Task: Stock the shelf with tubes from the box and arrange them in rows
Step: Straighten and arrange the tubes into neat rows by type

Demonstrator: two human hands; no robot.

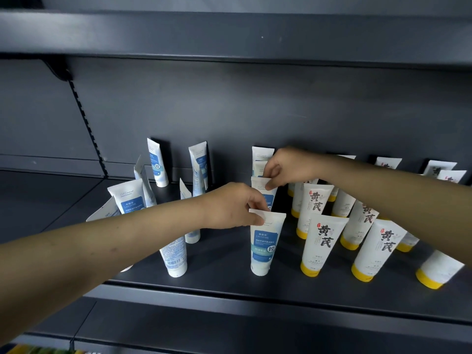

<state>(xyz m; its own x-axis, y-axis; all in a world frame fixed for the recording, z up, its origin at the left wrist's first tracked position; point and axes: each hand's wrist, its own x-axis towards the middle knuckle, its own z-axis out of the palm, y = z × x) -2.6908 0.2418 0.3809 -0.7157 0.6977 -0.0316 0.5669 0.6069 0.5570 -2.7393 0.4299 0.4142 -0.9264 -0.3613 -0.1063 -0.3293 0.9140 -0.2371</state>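
Note:
On the dark shelf (229, 284) stand white tubes with blue labels, caps down. My left hand (229, 208) pinches the top edge of the front blue-label tube (264, 246), which stands upright. My right hand (286, 167) pinches the top of the second blue-label tube (267, 194) right behind it. Two more tubes of this row (260, 155) stand further back, partly hidden by my right hand. To the left, several blue-label tubes (157, 162) stand loosely, some turned backwards, some hidden by my left forearm.
White tubes with yellow caps (318, 244) stand in rows on the right half of the shelf, under my right forearm. An upper shelf (229, 34) overhangs. The back panel (255, 111) is close behind the tubes. The box is not in view.

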